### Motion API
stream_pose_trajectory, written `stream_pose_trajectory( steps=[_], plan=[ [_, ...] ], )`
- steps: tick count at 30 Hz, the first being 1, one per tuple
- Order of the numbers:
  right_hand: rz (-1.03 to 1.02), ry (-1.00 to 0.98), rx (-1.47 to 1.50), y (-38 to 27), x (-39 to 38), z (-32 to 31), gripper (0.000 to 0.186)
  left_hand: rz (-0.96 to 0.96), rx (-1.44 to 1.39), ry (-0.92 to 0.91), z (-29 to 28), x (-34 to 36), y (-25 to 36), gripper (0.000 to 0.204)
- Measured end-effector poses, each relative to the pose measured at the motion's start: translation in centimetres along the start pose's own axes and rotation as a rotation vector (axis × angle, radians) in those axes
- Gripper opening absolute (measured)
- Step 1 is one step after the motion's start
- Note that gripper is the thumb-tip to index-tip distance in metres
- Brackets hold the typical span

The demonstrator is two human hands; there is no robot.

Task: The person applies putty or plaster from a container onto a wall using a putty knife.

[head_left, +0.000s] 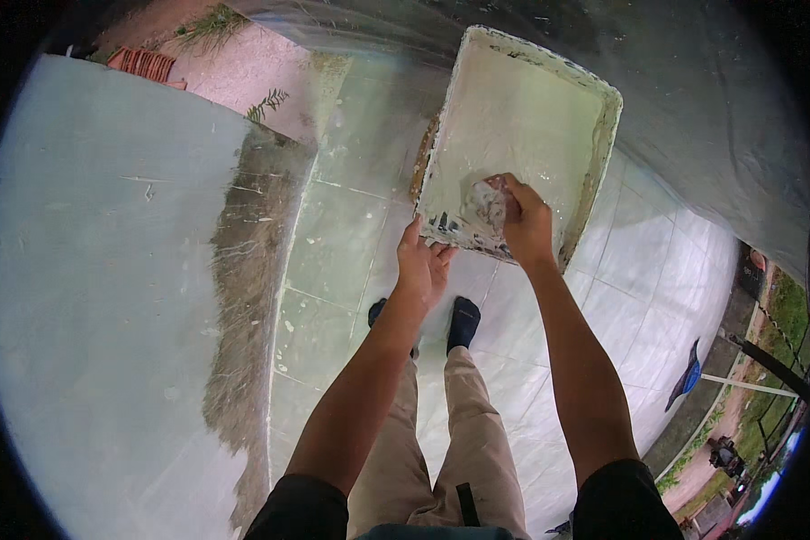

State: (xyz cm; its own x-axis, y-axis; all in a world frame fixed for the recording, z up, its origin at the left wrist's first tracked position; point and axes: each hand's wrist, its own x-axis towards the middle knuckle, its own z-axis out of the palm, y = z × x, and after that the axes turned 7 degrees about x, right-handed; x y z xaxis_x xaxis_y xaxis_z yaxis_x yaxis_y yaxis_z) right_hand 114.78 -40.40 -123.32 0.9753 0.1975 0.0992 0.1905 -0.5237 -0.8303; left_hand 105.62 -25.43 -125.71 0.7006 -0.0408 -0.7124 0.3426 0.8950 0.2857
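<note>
A shallow rectangular tray [533, 103] with a paint-crusted rim and a pale, whitish coating inside stands in front of me, tilted slightly to the right. My left hand [423, 261] grips its near left corner, thumb up at the rim and fingers at the outer wall. Inside the near part of the tray, my right hand [524, 216] is closed round a crumpled, wet, whitish rag [484, 205]. The rag touches the tray's bottom; its far folds show, and the rest is hidden by my fingers.
A wall [126, 270] with a rough, unpainted lower band [243, 225] runs along the left. Dark sheeting [684, 99] hangs at the far right. Pale floor tiles [324, 243] with paint spots lie below, where my feet stand. A brownish object [423, 157] sits beside the tray's left side.
</note>
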Motion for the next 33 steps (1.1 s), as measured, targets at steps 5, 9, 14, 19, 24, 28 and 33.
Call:
stream_pose_trajectory(
  steps=[5,9,14,19,24,28,33],
  plan=[
    [-0.009,-0.046,-0.009,-0.1,0.4,0.0,0.031,0.013,0.014,0.013,0.3,0.0,-0.2,0.058],
    [-0.075,-0.115,-0.035,0.7,0.5,0.7,0.036,0.066,0.034,0.004,0.8,-0.2,-0.2,0.06],
    [-0.079,-0.121,-0.029,-0.4,0.1,1.5,0.041,0.07,0.033,-0.004,0.4,0.0,-0.3,0.06],
    [-0.062,-0.281,-0.025,-0.8,1.1,2.0,0.038,0.088,0.049,-0.011,0.5,-0.3,-0.2,0.06],
    [0.018,-0.348,0.001,-0.1,2.1,1.7,0.038,0.077,0.061,-0.013,0.5,0.0,-0.3,0.063],
    [0.029,-0.361,0.025,-0.7,2.6,1.4,0.038,0.045,0.109,-0.013,0.0,0.4,-0.2,0.066],
    [0.057,-0.328,0.034,0.6,2.2,1.0,0.038,0.024,0.193,-0.019,0.0,0.2,-0.1,0.071]
  ],
)
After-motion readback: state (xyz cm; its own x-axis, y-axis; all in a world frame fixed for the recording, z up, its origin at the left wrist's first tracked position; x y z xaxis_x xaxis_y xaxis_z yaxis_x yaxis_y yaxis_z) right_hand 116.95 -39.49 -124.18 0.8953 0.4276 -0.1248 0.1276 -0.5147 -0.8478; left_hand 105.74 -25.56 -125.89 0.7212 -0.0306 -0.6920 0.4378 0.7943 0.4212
